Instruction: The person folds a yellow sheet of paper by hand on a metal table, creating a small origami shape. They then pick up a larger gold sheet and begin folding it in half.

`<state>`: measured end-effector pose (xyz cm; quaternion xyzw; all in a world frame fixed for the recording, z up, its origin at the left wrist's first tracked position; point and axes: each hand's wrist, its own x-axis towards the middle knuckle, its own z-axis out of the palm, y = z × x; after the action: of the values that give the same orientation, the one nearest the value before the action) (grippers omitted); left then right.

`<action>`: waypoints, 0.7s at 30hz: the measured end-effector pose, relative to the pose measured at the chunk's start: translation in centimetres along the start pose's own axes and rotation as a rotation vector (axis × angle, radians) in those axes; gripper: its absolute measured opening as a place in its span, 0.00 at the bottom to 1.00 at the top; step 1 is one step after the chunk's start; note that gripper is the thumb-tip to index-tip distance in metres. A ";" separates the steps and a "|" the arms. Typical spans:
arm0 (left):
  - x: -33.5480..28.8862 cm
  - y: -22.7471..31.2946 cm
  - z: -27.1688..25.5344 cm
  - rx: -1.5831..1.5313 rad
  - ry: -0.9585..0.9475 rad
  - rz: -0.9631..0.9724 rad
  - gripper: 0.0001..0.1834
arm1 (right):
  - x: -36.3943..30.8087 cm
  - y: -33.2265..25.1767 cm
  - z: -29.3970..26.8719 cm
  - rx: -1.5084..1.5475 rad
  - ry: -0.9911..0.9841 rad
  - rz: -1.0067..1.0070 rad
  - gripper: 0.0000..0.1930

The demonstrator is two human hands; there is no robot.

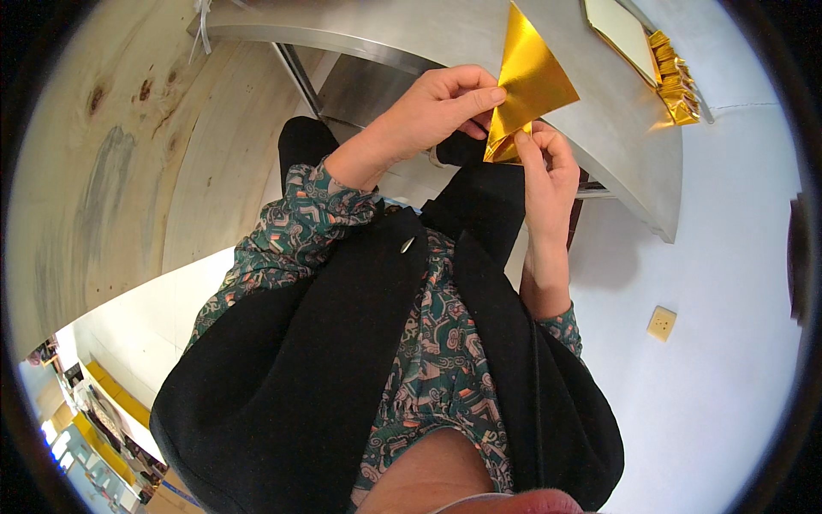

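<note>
Closest to the camera, a black vest hangs open over a green patterned shirt, with a small silvery leaf-shaped piece on the vest's edge. Beyond it, black trousers cover the person's legs, and both forearms reach up and forward, their cuffs drawn back from the wrists. Both hands meet at a shiny gold foil sheet, held up in front of the person, beyond the lap and at the near edge of the grey counter; its upper part overlaps the counter in this view, and whether it touches the surface I cannot tell. It is partly folded: a broad, flat flap spreads upward to a point, while a smaller folded portion sits below, between the hands. On the left hand, the grip pinches the sheet's left edge, thumb laid over the front and fingers bent behind. On the right hand, the grip pinches the lower folded part, its thumb upright against the foil and its other fingers curled. Over on the counter's right side, well apart from the hands, a row of folded gold pieces lies packed just beside a pale flat panel. Wood-grained boarding fills the left, and a cream socket plate is set in the white wall on the right
</note>
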<state>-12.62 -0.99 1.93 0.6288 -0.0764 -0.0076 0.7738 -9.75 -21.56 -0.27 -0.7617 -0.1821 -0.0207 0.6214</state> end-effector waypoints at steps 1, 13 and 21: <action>0.1 0.1 0.1 0.035 -0.006 0.006 0.16 | 0.1 0.1 0.1 0.002 -0.012 0.006 0.09; -1.2 0.0 1.7 0.136 0.026 0.230 0.19 | -0.1 -1.9 0.5 0.412 -0.112 0.035 0.13; -2.5 3.8 -1.2 0.615 -0.136 0.111 0.12 | 2.2 -4.0 -9.7 0.041 0.248 -0.104 0.14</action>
<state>-15.27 1.24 5.12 0.8262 -0.1609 0.0159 0.5397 -7.01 -29.66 6.26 -0.7300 -0.1434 -0.1433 0.6527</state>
